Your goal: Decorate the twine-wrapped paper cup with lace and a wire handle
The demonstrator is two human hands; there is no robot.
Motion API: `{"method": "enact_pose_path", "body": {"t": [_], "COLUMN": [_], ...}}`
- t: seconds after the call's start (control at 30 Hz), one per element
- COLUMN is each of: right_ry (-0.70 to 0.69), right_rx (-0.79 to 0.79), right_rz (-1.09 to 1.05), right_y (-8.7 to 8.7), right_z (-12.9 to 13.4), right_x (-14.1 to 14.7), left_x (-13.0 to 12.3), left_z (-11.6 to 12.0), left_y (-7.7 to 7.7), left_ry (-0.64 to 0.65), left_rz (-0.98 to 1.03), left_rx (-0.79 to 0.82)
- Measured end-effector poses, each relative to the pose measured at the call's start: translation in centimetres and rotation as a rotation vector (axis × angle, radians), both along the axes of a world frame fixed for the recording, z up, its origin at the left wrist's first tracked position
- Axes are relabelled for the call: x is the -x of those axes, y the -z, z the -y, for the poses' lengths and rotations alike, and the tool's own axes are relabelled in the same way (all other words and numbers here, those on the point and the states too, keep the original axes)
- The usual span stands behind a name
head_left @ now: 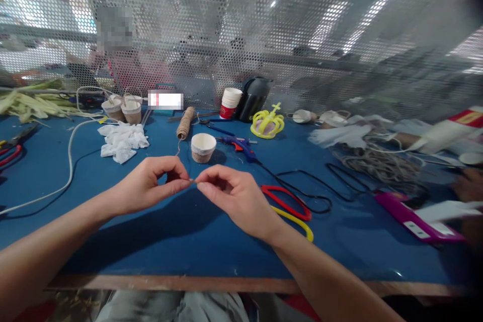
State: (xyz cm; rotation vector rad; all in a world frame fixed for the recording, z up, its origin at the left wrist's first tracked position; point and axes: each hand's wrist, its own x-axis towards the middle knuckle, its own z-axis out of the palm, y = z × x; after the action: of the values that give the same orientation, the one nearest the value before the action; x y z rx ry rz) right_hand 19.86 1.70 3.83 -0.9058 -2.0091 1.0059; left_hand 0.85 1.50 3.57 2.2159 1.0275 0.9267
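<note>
My left hand (151, 186) pinches a thin strand of brown twine (178, 148) between thumb and fingertips. The strand runs down from a twine roll (186, 123) lying behind that hand. Opposite it, my right hand (239, 198) pinches the twine's end, the fingertips of both hands almost touching above the table. Just beyond them stands a small cup (203, 148) with a white rim and a brown lower part. A blue glue gun (243, 148) lies to the cup's right. Red and yellow handles (289, 202) lie beside my right wrist, partly hidden by it.
On the blue table (158, 246), white gloves (124, 140) and small pots (131, 110) are at left. A dark kettle (255, 98), paper cups (229, 103) and a yellow crown (267, 123) stand behind. Cords and a purple power strip (411, 219) lie right, near another person's hand (471, 185).
</note>
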Motion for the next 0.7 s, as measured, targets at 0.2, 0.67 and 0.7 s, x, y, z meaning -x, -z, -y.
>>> {"method": "enact_pose_path", "body": {"t": [0.2,0.67,0.7], "right_ry": [0.164,-0.036,-0.066], "right_rx": [-0.169,-0.560,-0.521], "right_rz": [0.009,0.398,0.368], "right_y": [0.86,0.77,0.64], "right_z": [-0.33,-0.35,-0.35], "right_x": [0.11,-0.31,-0.33], "left_x": [-0.79,-0.23,-0.05], "left_z": [0.57,0.13,-0.04], "left_y": [0.61,-0.03,-0.11], "left_ry": [-0.052,-0.015,0.005], "left_rz": [-0.002,-0.276,-0.255], "left_rx": [-0.183,-0.416,-0.355]}}
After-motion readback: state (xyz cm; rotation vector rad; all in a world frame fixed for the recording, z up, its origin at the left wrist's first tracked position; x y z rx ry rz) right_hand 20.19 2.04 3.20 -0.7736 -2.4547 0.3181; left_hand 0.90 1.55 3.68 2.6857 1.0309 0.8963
